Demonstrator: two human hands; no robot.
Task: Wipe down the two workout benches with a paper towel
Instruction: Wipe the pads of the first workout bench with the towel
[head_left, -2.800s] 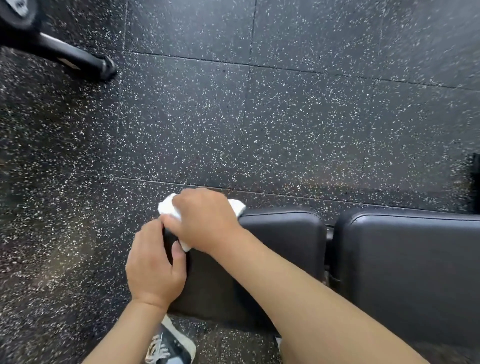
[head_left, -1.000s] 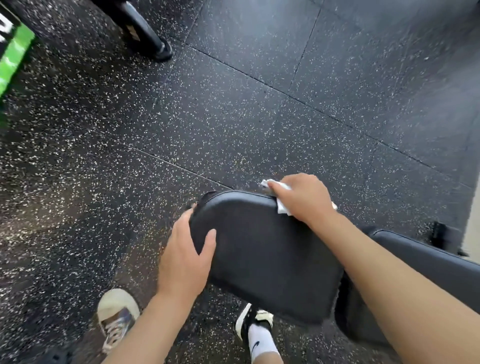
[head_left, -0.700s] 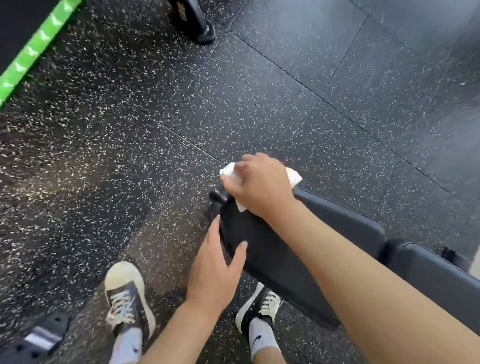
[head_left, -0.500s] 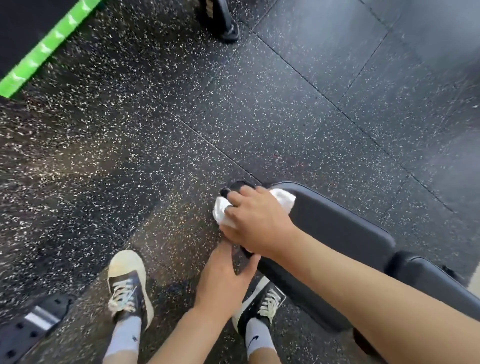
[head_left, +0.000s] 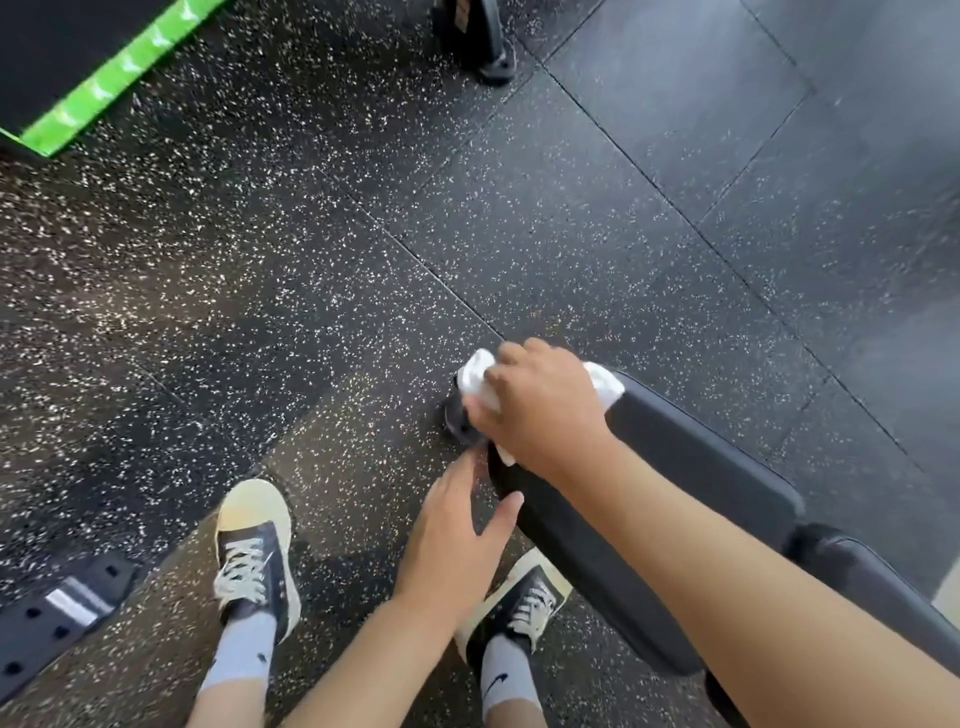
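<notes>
My right hand grips one crumpled white paper towel on the black padded bench's end; my left hand, fingers straight, touches its side.

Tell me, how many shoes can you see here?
2. One shoe stands on the floor at lower left; the other shoe sits partly under the bench pad, behind the left hand.

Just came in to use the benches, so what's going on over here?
A person is wiping a black padded bench. The right hand grips a white paper towel and presses it on the end of the seat pad. The left hand rests open against the pad's near edge, thumb on top. A second pad of the bench sits behind the right arm.
</notes>
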